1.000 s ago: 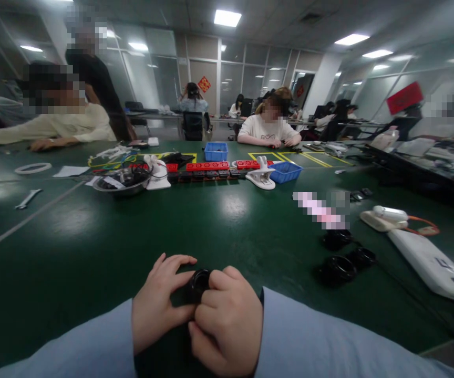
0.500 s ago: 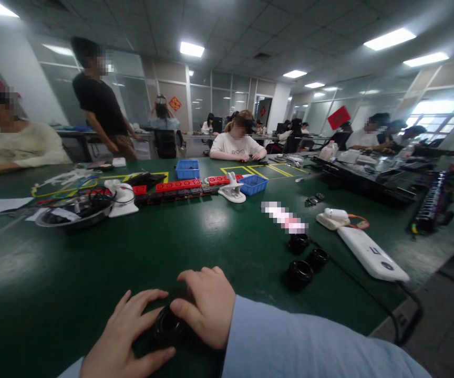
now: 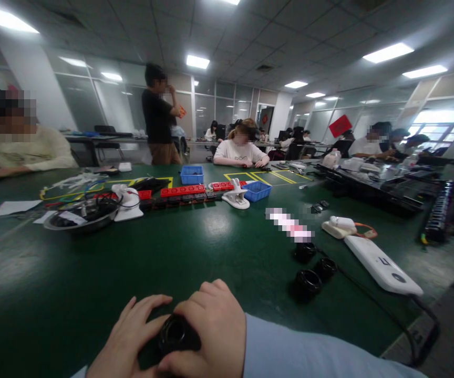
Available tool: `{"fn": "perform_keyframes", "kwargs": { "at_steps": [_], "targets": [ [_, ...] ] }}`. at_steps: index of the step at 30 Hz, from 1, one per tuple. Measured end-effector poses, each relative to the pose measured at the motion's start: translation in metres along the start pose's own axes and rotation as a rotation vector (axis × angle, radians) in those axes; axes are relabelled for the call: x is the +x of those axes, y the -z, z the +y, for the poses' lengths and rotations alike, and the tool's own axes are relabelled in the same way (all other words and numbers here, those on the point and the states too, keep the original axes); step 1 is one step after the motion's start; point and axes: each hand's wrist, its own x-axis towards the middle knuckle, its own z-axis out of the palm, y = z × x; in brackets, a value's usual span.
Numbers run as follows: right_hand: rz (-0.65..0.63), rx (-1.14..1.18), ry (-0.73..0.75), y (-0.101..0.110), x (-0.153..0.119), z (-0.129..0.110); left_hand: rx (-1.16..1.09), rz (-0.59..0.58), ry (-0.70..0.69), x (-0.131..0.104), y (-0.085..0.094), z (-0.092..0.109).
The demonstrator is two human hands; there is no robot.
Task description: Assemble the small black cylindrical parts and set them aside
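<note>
A glossy black ring-shaped part [image 3: 173,332] with a round opening sits low in the middle of the view, between my two hands. My right hand [image 3: 215,331] curls round its right side, fingers over the far edge and thumb on the near side. On the left, my left hand [image 3: 128,336] has its index finger against the part and its thumb near the front, while another finger stretches out past it. The part's lower side is hidden. Several similar black rings [image 3: 308,283] stand to the right on the green table [image 3: 104,273].
A white power bank [image 3: 382,265] with a black cable lies at the right edge. Farther back are a metal bowl [image 3: 81,218] of cables, a red-and-black strip [image 3: 187,193], a white clamp [image 3: 235,195] and blue bins [image 3: 257,192]. A co-worker [image 3: 240,149] sits opposite.
My right hand has closed farther round the black part, its thumb now lower on the near side. The view has shifted slightly. A standing person behind has walked right.
</note>
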Motion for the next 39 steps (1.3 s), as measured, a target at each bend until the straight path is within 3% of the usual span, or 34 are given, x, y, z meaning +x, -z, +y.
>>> {"fn": "perform_keyframes", "kwargs": {
  "at_steps": [6,13,21,29,39],
  "targets": [
    [0.018,0.001,-0.035,-0.014,-0.001,-0.004,0.013,0.005,0.029,0.002,0.006,0.008],
    [-0.047,0.019,-0.097,-0.013,-0.001,-0.015,-0.009,-0.05,0.07,0.008,0.017,0.024],
    [-0.05,-0.056,0.118,-0.026,0.001,-0.01,-0.036,-0.074,0.039,0.005,0.015,0.019],
    [0.058,-0.143,0.318,-0.042,-0.001,-0.012,-0.036,-0.049,0.008,0.002,0.011,0.014],
    [-0.082,-0.164,0.428,-0.056,-0.003,-0.008,-0.059,-0.031,0.019,0.001,0.011,0.011]
  ]
}}
